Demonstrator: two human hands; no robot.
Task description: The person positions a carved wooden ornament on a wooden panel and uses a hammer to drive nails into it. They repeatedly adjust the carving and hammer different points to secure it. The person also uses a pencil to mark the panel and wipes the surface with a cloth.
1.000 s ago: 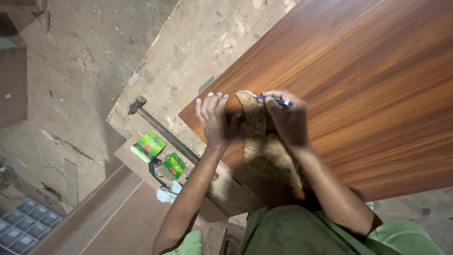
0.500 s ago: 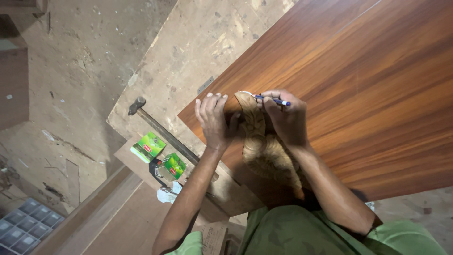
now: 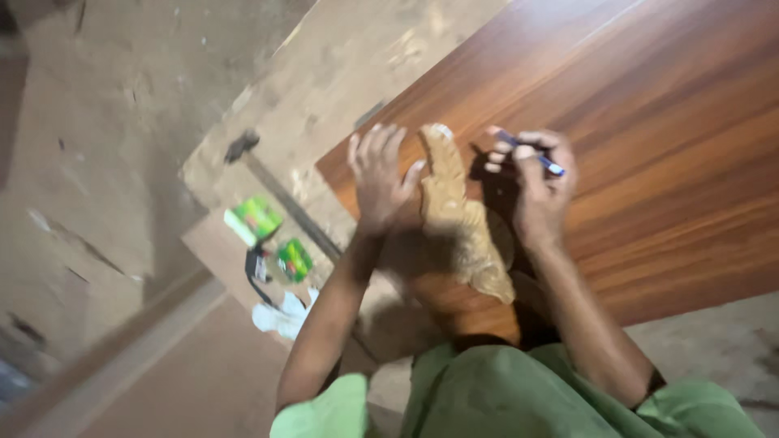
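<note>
Hands both on the board [image 3: 649, 162], frame is blurry so we keep details loose.

Our left hand [image 3: 380, 174] lies flat, fingers spread wide, palm down on the board's near corner. It holds nothing; its thumb side touches the carving [image 3: 458, 215] or sits just beside it, we can't tell which.

Our right hand [image 3: 535, 182] is curled tight around a pen [image 3: 531, 152], dark body with a blue end. The pen lies across the fingertips, roughly level, blue end pointing right. The tip is hidden by the fingers, so we can't say if it touches the wood.

The carving is a long tan piece with a rough textured surface. It lies on the board between our two hands, running from the top near the fingertips down toward our body, slightly tilted to the right. Its lower end overlaps a dark shadowed patch by the board's edge.

The board is reddish-brown, striped grain, resting at an angle on a pale worktop [image 3: 341, 89].

Left of our left arm, well apart from the carving: two small green boxes [image 3: 256, 219], a dark tool [image 3: 258, 272] between them, and a white rag [image 3: 284, 316] just below. A dark hammer head [image 3: 241, 146] lies higher up on the worktop.

Green clothing [image 3: 503, 397] fills the bottom edge.
</note>
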